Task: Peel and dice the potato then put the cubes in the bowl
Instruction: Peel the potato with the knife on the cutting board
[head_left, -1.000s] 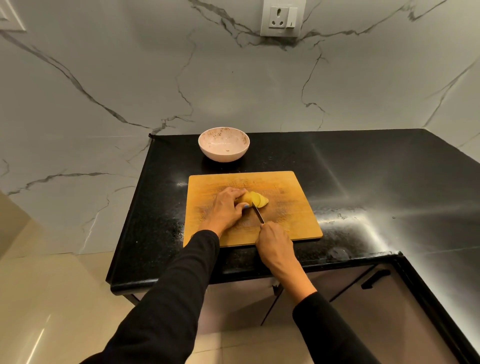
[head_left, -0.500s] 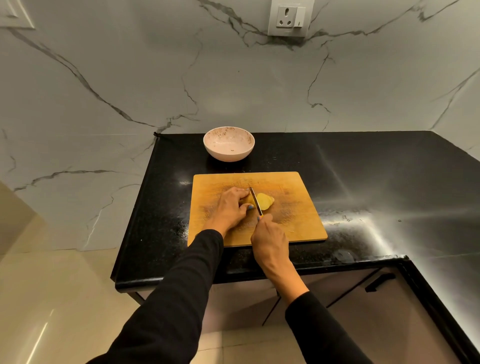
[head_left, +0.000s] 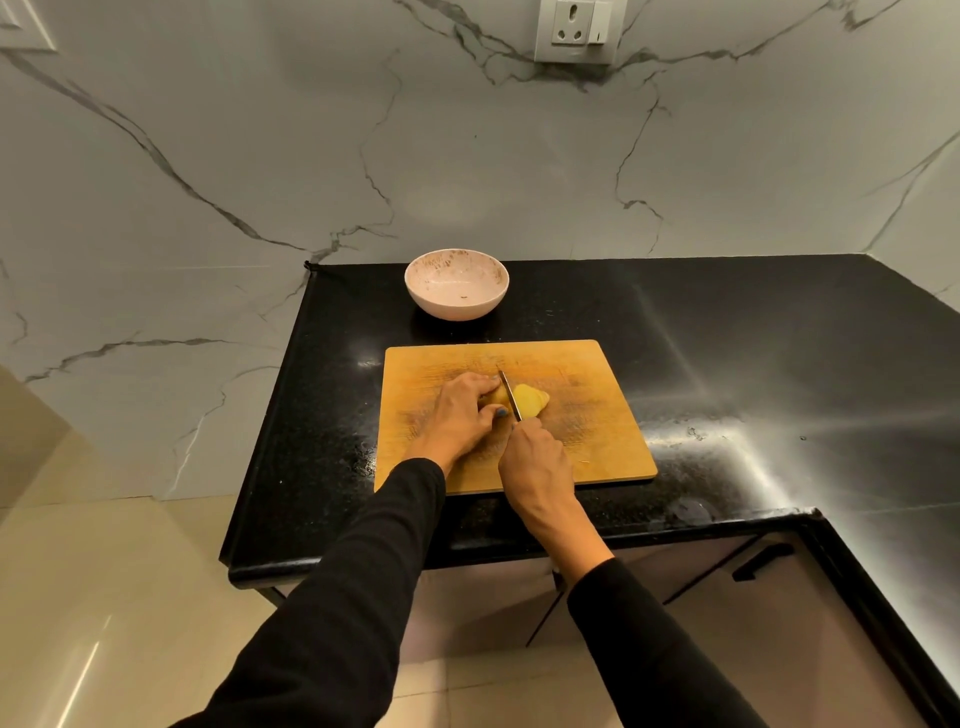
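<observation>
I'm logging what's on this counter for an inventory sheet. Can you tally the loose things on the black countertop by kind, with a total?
Bowl: 1
Cutting board: 1
Knife: 1, gripped by the right hand
Potato: 1, peeled and partly sliced, held by the left hand
Total: 4

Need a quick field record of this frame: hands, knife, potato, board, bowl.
left hand: holds the potato down on the board
right hand: grips the knife handle
knife: blade set across the potato
potato: peeled, yellow, partly sliced, no cubes yet
cutting board: wooden, on the black counter
bowl: behind the board, holds no potato
</observation>
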